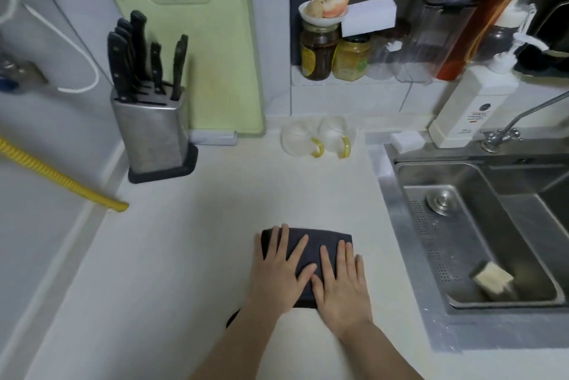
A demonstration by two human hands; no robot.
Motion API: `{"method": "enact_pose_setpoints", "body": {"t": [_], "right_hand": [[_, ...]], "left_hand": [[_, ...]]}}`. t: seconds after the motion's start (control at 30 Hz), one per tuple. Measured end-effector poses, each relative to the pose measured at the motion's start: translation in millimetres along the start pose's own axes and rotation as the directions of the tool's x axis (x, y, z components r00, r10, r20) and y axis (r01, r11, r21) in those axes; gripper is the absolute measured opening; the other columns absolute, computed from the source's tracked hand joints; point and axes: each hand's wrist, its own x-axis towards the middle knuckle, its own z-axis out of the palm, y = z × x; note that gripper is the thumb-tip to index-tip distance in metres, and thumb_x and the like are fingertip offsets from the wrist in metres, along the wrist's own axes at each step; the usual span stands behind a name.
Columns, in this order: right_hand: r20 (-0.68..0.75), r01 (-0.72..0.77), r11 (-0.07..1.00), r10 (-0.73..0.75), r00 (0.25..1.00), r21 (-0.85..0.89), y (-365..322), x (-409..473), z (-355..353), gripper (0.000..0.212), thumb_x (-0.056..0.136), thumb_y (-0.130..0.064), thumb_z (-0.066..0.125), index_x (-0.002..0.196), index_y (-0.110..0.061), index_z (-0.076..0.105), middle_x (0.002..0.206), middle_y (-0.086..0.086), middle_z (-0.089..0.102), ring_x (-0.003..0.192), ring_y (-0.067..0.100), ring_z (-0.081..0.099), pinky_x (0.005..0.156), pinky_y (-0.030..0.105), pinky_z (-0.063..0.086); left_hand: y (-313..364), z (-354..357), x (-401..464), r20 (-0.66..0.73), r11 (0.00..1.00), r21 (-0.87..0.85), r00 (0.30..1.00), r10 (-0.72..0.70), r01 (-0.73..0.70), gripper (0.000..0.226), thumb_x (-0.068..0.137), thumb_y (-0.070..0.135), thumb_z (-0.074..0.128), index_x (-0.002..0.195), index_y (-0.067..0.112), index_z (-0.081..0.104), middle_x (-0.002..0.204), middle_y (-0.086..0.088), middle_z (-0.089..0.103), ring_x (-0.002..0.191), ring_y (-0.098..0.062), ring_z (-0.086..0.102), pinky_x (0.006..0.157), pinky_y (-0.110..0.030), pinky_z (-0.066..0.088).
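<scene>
Dark cloth [320, 239] was pressed under left hand [278, 275] and right hand [341, 284]; fingers were laid straight, presumably to flatten it.

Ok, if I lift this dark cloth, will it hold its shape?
Probably not: the dark cloth looks like soft folded fabric, so it should droop. Flat under the left hand and right hand, it likely slides on the smooth counter.

The sink [523, 188] is brushed steel with a dull sheen. Left of it, my worktop [200, 241] looks smooth, matt, off-white, and my folded cloth [323, 238] dark, matt, woven. Farther left, the knife block [151, 133] is brushed metal and the chopping board [221, 65] pale plastic.
</scene>
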Motion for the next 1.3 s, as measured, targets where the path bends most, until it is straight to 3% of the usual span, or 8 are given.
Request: {"method": "enact_pose_setpoints", "body": {"t": [0.3, 0.4, 0.6, 0.97, 1.17, 1.3], "right_hand": [[0.060, 0.230, 0.973, -0.230, 0.971, 0.000, -112.2, -39.0, 13.1, 0.066, 0.096, -0.046, 0.007, 0.135, -0.010, 0.046, 0.139, 0.025, 0.046, 0.135, 0.034, 0.032, 0.108, 0.051, 0.015], [0.083, 0.316, 0.949, -0.316, 0.945, 0.012, -142.3, -53.7, 11.1, 0.061, 0.096, -0.040, 0.015, 0.129, -0.005, 0.052, 0.136, 0.021, 0.050, 0.130, 0.034, 0.044, 0.107, 0.049, 0.017], [0.150, 0.426, 0.904, -0.426, 0.892, 0.034, -164.8, -75.9, 11.3, 0.056, 0.087, -0.037, 0.033, 0.129, -0.006, 0.053, 0.136, 0.012, 0.054, 0.129, 0.023, 0.048, 0.109, 0.037, 0.010], [0.131, 0.481, 0.876, -0.473, 0.871, -0.033, -83.1, -81.5, -3.6, 0.055, 0.085, -0.041, 0.035, 0.129, -0.013, 0.054, 0.135, 0.003, 0.056, 0.128, 0.018, 0.049, 0.107, 0.042, 0.015], [0.088, 0.398, 0.912, -0.390, 0.917, -0.102, 6.7, -80.0, -10.9, 0.056, 0.087, -0.042, 0.033, 0.132, -0.012, 0.050, 0.137, 0.005, 0.054, 0.129, 0.020, 0.047, 0.107, 0.044, 0.015], [0.070, 0.292, 0.949, -0.285, 0.956, -0.121, 69.7, -85.5, -19.3, 0.055, 0.091, -0.041, 0.029, 0.134, -0.012, 0.047, 0.139, 0.007, 0.051, 0.131, 0.021, 0.045, 0.107, 0.046, 0.015]], "left_hand": [[-99.9, 11.6, -98.5, -0.015, 0.978, -0.010, 0.978, -0.208, 0.207, 0.065, 0.095, 0.061, 0.007, 0.139, 0.028, 0.040, 0.141, -0.016, 0.050, 0.128, -0.034, 0.049, 0.107, -0.057, 0.020], [-120.3, 18.1, -127.8, -0.030, 0.971, -0.010, 0.970, -0.241, 0.240, 0.068, 0.095, 0.060, 0.007, 0.141, 0.023, 0.042, 0.140, -0.022, 0.048, 0.126, -0.037, 0.050, 0.108, -0.052, 0.020], [-128.0, 24.3, -162.3, -0.017, 0.954, 0.002, 0.954, -0.299, 0.299, 0.074, 0.096, 0.057, 0.004, 0.139, 0.014, 0.045, 0.134, -0.033, 0.048, 0.124, -0.044, 0.049, 0.110, -0.050, 0.019], [-52.7, 28.1, -155.2, -0.011, 0.948, -0.089, 0.952, -0.306, 0.304, 0.073, 0.096, 0.056, 0.004, 0.138, 0.014, 0.045, 0.138, -0.029, 0.047, 0.128, -0.043, 0.046, 0.113, -0.049, 0.021], [26.8, 22.0, -119.7, 0.005, 0.981, -0.069, 0.984, -0.181, 0.181, 0.066, 0.096, 0.054, 0.015, 0.135, 0.014, 0.050, 0.136, -0.028, 0.050, 0.125, -0.041, 0.051, 0.110, -0.050, 0.029], [84.5, 19.6, -93.4, 0.050, 0.995, -0.078, 0.997, -0.054, 0.058, 0.063, 0.091, 0.055, 0.026, 0.138, 0.017, 0.047, 0.138, -0.028, 0.047, 0.127, -0.041, 0.048, 0.114, -0.051, 0.026]]}}
